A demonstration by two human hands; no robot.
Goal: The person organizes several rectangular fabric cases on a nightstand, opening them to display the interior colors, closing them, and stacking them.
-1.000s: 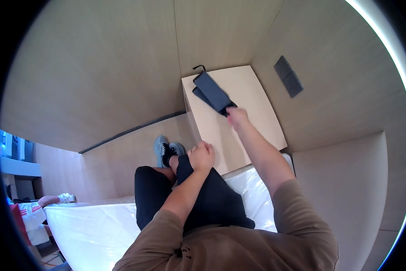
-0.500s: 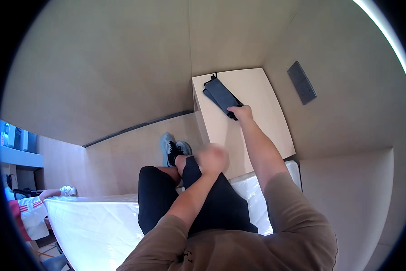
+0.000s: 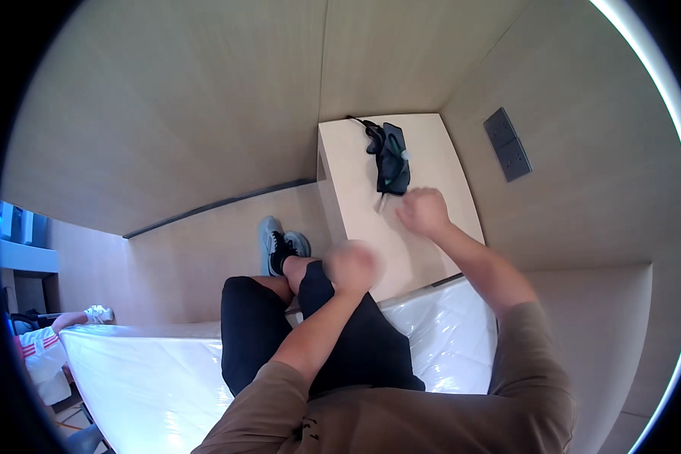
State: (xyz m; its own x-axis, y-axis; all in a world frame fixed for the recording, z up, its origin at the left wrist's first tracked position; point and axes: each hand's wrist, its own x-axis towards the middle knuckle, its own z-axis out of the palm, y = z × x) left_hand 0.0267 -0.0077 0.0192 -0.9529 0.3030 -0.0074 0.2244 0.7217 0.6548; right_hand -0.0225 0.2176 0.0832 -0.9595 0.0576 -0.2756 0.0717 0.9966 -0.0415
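A dark grey, flat, oblong item (image 3: pixel 393 159) lies on the pale wooden bedside cabinet (image 3: pixel 450 170). Black curved straps or loops stick out on its left, and small green and whitish spots show on it; its exact kind is unclear. Just below its near end, my right hand (image 3: pixel 423 212) is closed, fingers curled in. A thin pale strip is visible beside the fingertips, but what the fist holds, if anything, is hidden. My left hand (image 3: pixel 352 265) is over my raised knee, by the cabinet's near left edge. A blur covers its fingers.
I sit on a mattress (image 3: pixel 151 371) wrapped in clear plastic. Wood-panelled walls enclose the cabinet, with a dark socket plate (image 3: pixel 507 144) on the right one. A padded panel (image 3: pixel 582 333) stands at the right. Another person's leg and white shoe (image 3: pixel 98 313) show at far left.
My right hand has let go of the dark item's near end and drawn back toward me. The item has turned more upright in the picture, its loops and green spots now showing.
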